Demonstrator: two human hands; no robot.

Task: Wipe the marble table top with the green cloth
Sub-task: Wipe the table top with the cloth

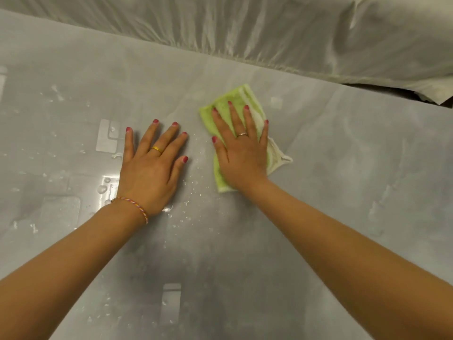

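The green cloth [229, 100] lies folded flat on the grey marble table top [343, 168], a little right of centre. My right hand [241, 153] presses flat on the cloth, fingers spread, covering most of it; a white hem sticks out to the right. My left hand [149, 168] rests palm down on the bare marble just left of the cloth, fingers apart, holding nothing. Water droplets [193, 192] speckle the surface between and below the hands.
Crumpled clear plastic sheeting [269, 28] over something pale runs along the table's far edge. More droplets and bright light reflections [106, 188] sit left of my left hand. A dark gap [392, 90] shows under the sheeting at the far right.
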